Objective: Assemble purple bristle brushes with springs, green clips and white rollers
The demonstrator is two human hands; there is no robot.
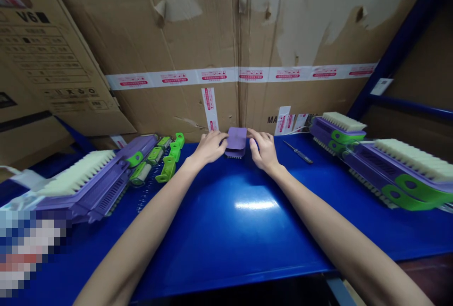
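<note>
At the back middle of the blue surface sits a small stack of purple brush parts point(236, 139), with a row of short bristles showing under its front edge. My left hand point(211, 147) is at its left side, thumb and fingertips bent against the edge. To the right, my right hand point(264, 149) has its fingers spread, the index fingertip by the upper right corner and the thumb apart from it. Whether the right fingertip touches the stack is hard to tell. A slim screwdriver point(299, 152) lies beyond my right hand.
Purple brushes with cream bristles point(79, 174) lie at left, near green plastic pieces point(170, 157) and thin springs point(144, 195). More purple brushes with green ends point(389, 169) are stacked at right. Tall cardboard boxes point(177, 27) wall off the back; a blue frame post point(392, 37) stands right.
</note>
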